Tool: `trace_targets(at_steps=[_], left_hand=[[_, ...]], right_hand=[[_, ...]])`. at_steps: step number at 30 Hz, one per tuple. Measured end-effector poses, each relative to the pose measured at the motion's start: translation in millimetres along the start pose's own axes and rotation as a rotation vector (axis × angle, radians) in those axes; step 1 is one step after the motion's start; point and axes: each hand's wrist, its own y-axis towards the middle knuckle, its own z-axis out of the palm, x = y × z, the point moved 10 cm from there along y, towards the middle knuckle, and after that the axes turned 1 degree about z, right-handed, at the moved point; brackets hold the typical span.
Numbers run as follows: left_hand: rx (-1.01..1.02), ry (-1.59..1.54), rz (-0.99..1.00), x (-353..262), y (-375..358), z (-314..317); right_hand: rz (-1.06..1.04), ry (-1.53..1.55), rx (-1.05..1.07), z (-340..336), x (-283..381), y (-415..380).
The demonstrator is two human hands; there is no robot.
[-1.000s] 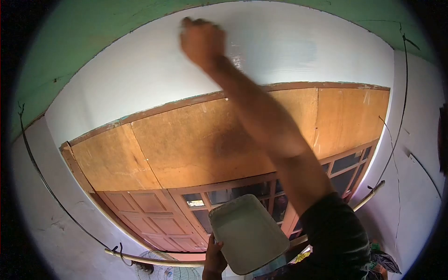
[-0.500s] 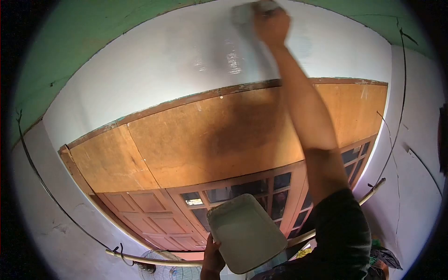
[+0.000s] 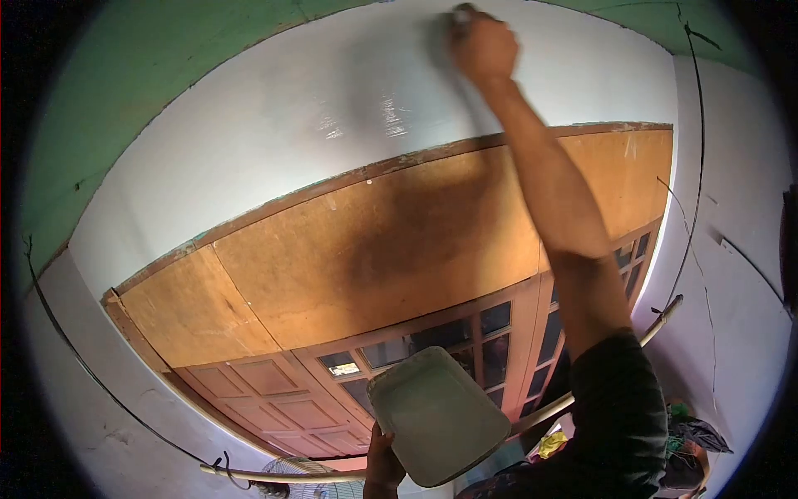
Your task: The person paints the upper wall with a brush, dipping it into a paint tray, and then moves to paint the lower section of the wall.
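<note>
Below, left hand [image 3: 383,466] gripping white tray [image 3: 438,416], contents hidden.

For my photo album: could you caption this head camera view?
Right hand presses a tool to the white wall; left hand holds a tray.

Bg only: brown plywood panel [image 3: 349,249] spans above the doors, thin wood trim strip [image 3: 391,166] along its top edge. Below it, panelled wooden door [image 3: 274,399] at left, glazed door frames w/ dark panes [image 3: 490,333] to the right. Green ceiling [image 3: 125,91] at top left, meets white surface on a curved line. Black cable [image 3: 75,349] runs down left side wall, another cable [image 3: 694,200] down right wall. Pale pole [image 3: 657,320] leans at right; second pole [image 3: 283,474] low, just above a fan grille [image 3: 307,486]. Cloth heap [image 3: 694,441] at lower right, yellow item [image 3: 550,443] near it, can't ID.
</note>
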Motion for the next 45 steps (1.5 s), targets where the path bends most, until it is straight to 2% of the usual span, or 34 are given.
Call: trace_targets(at_steps=[3,4,6,9,10,12,15,16,17,18,19,20,21,22,23,24,26,29,31,33,34,35,37,41,45], left_hand=[[0.023,-0.015,0.001,-1.7,-3.2,3.9],[0.026,-0.021,0.001,-2.1,-4.2,4.6],[0.033,-0.026,0.000,-3.1,-5.7,5.9],[0.047,-0.012,0.006,-6.1,-5.1,6.5],[0.055,-0.013,0.008,-6.0,-4.3,5.6],[0.066,-0.028,0.008,-2.8,-5.5,2.0],[0.039,-0.050,0.002,0.3,-7.7,-8.8],[0.014,-0.060,0.000,0.6,-8.5,-13.5],[0.015,-0.064,-0.001,-0.8,-8.1,-14.2],[0.070,-0.091,-0.018,-1.3,-5.9,-8.1],[0.125,-0.118,-0.036,-0.9,-4.4,-1.5],[0.127,-0.131,-0.048,0.7,-4.7,2.9],[0.046,-0.098,-0.049,-1.0,-6.1,1.6],[-0.034,-0.063,-0.050,-1.8,-6.8,-3.5],[-0.031,-0.067,-0.060,0.5,-5.3,-5.0],[-0.028,-0.052,-0.053,1.0,-2.9,-7.7],[-0.022,-0.043,-0.049,1.8,-0.7,-7.2],[-0.019,-0.024,-0.047,0.5,0.2,2.2],[-0.016,-0.069,-0.056,1.1,-2.9,4.7],[-0.032,-0.071,-0.075,2.5,-4.3,0.1],[-0.042,-0.074,-0.092,4.9,-3.8,-1.0],[-0.039,-0.075,-0.092,5.6,-3.9,1.4],[-0.017,-0.050,-0.051,1.3,-4.4,8.9],[0.015,-0.051,-0.017,1.4,-6.7,18.7],[-0.017,-0.015,-0.001,2.2,-8.9,20.0]], right_hand=[[-0.078,0.116,0.017,13.0,113.3,-27.4],[-0.153,0.211,-0.059,23.8,148.0,-36.3],[-0.179,0.367,0.001,44.4,212.1,-54.6],[0.002,0.596,0.216,60.7,273.4,-75.6],[0.059,0.645,0.182,64.7,284.5,-80.9],[0.129,0.812,0.314,69.8,283.5,-86.4],[0.145,0.709,0.130,74.8,231.4,-77.3],[0.138,0.630,0.041,53.4,198.4,-72.4],[0.012,0.588,-0.268,39.2,165.0,-70.4],[0.031,0.442,-0.147,32.2,128.7,-55.8],[0.147,0.539,-0.115,16.1,80.5,-50.5],[0.184,0.417,-0.053,-19.6,14.2,-36.1],[0.112,0.377,-0.145,-23.3,-27.5,-23.2],[0.198,0.153,-0.110,-16.0,-76.7,-11.7],[0.129,0.212,-0.271,-56.8,-83.0,-14.9],[0.116,0.198,-0.286,-72.7,-99.6,-9.8],[0.228,0.110,-0.242,-94.0,-121.9,-9.8],[0.166,-0.065,-0.212,-97.3,-126.7,-17.4],[0.190,-0.147,-0.084,-76.5,-111.6,-31.1],[0.108,-0.148,-0.015,-48.4,-70.4,-53.7],[0.001,-0.112,-0.107,-46.3,-31.5,-69.5],[-0.009,0.015,-0.057,-36.5,1.5,-82.5],[-0.133,0.078,-0.027,-4.0,62.1,-111.9],[-0.093,0.343,0.132,19.6,172.0,-139.3],[0.006,0.625,0.166,16.4,222.4,-151.7]])
